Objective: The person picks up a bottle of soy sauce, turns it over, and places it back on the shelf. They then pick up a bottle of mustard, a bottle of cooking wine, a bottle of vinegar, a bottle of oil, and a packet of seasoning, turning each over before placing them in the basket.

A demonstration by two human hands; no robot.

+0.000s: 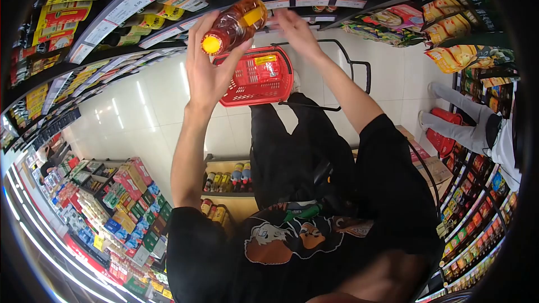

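On my feed I get a reddish-brown bottle [231, 25] with yellow cap [211, 44] and label [254, 15], a red slotted basket [252, 101], a red-and-yellow packet [270, 69], black trousers [269, 140], a black shirt [208, 264] printed with brown-and-white cartoon figures [268, 242], and pale floor tiles [137, 132]

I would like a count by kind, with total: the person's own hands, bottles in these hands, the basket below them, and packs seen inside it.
Hands: 2 (left hand, right hand)
Bottle: 1
Red basket: 1
Red pack: 1
Total: 5
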